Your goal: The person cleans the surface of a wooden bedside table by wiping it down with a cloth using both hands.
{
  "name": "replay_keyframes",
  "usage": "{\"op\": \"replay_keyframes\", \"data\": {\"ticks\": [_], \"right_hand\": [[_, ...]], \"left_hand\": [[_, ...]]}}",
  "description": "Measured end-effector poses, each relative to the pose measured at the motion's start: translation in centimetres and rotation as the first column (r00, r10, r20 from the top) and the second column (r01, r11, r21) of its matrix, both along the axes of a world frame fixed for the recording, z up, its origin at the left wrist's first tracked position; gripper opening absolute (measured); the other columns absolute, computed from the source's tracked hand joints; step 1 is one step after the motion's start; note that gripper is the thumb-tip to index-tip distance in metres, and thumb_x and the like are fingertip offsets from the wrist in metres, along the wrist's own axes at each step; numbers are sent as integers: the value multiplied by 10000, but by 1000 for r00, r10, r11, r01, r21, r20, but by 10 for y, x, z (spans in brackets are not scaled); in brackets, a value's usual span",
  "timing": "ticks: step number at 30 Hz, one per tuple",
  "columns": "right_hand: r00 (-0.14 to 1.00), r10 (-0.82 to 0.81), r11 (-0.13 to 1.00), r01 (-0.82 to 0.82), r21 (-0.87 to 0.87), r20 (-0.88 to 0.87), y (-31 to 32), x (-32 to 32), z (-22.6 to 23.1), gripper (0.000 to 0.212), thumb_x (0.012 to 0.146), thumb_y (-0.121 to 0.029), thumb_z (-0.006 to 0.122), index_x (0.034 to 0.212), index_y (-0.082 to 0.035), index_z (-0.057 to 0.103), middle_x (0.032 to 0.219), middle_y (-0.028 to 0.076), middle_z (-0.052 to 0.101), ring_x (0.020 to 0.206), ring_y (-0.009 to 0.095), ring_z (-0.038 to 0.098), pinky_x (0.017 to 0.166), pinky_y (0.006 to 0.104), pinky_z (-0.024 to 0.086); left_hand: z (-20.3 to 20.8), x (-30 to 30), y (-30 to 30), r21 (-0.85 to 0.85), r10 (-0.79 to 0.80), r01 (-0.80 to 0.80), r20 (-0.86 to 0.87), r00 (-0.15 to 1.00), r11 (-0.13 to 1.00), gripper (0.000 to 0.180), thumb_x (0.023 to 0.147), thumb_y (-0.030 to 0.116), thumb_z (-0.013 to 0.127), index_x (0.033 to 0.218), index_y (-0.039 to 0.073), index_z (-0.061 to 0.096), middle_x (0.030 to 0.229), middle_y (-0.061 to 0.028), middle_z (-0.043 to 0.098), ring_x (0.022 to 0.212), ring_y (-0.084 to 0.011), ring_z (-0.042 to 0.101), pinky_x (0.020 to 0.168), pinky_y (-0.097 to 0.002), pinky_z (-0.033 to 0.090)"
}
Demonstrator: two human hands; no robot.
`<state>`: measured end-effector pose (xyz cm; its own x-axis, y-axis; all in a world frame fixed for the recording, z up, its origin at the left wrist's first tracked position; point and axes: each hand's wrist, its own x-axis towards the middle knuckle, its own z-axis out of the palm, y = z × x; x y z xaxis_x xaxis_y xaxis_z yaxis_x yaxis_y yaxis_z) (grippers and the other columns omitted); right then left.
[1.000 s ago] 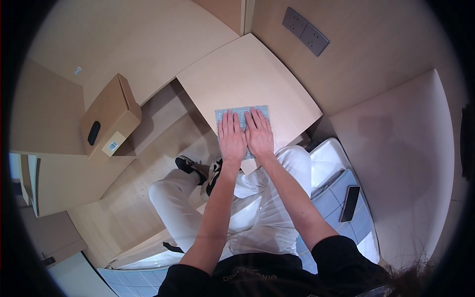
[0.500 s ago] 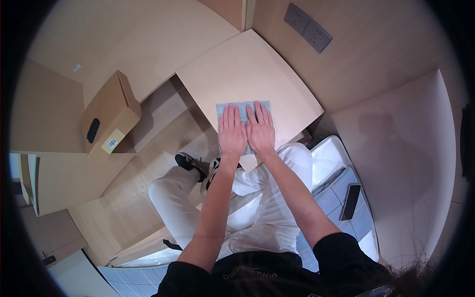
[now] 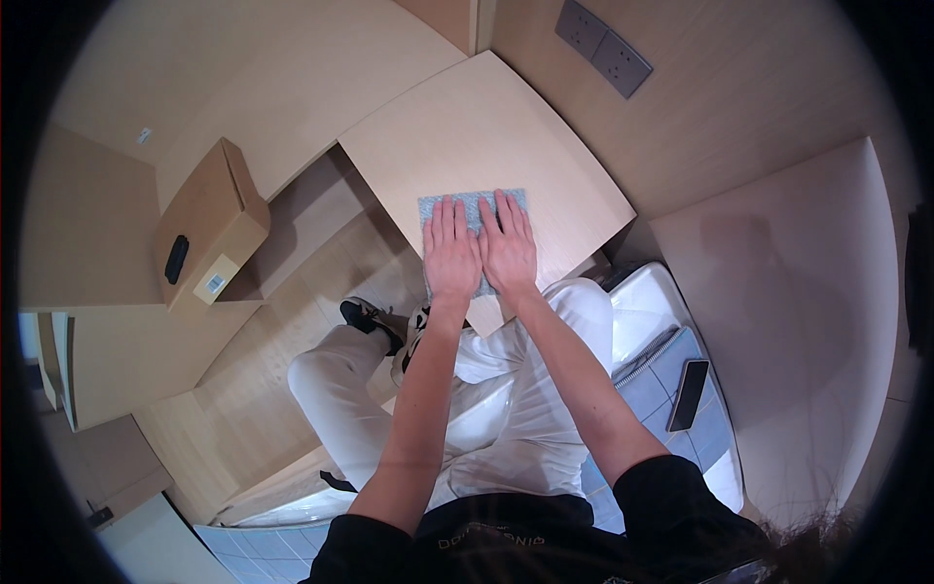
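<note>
A grey-blue square cloth lies spread flat on a light wooden tabletop, close to the edge nearest me. My left hand rests palm down on its left part, fingers straight and pointing away from me. Beside it, my right hand lies flat on the right part, fingers stretched out. The thumbs are close together in the middle. Cloth shows past the fingertips and at the sides, while the palms hide the rest of it.
A brown cardboard box with a black object on it stands on a ledge at the left. A phone lies on a blue checked pad to my right. Wall sockets are at the far right.
The whole view has shifted slightly. Both hands stay flat on the cloth, and I see no clear movement of the cloth across the tabletop.
</note>
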<state>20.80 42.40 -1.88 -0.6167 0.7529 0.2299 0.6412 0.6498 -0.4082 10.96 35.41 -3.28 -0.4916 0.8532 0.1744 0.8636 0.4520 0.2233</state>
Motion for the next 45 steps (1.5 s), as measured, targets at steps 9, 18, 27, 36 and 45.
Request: {"op": "replay_keyframes", "data": {"ticks": [9,18,27,36,45], "right_hand": [[1000,2,1000,-2,7,18,8,-4,0,522,1075,-301,535,1553,-91,544,1677,175,427,1566,345,371,1311,485,264],[1000,4,1000,-4,24,-3,12,-11,-1,531,1099,-356,518,1561,-95,542,1678,188,423,1560,368,379,1299,516,278],[998,-25,1000,24,12,53,16,-18,-6,554,1101,-353,508,1604,-122,488,1710,174,374,1590,349,331,1319,505,232],[996,-3,999,-1,37,91,24,-21,-12,596,1102,-356,486,1640,-108,427,1726,202,332,1607,369,290,1325,510,207],[991,24,999,-27,17,133,33,-33,-11,577,1085,-300,507,1597,-39,460,1703,227,355,1599,388,298,1320,524,227]], "left_hand": [[0,-3,7,-19,12,-13,-35,999,1000,619,1102,343,457,1637,34,410,1736,-138,349,1625,-295,273,1335,-465,180],[-1,-5,9,51,16,-18,50,999,999,560,1139,308,394,1619,24,439,1713,-148,391,1622,-296,290,1335,-461,201],[-3,-7,17,58,57,-62,92,994,996,584,1157,363,360,1640,38,404,1729,-117,373,1629,-266,277,1337,-447,181],[-2,-7,20,41,62,-63,41,997,997,561,1154,364,392,1614,48,444,1715,-107,395,1610,-265,308,1327,-446,200],[-2,-17,24,15,69,-69,-26,997,998,569,1145,373,421,1609,45,447,1699,-118,411,1603,-276,312,1322,-451,214]]}}
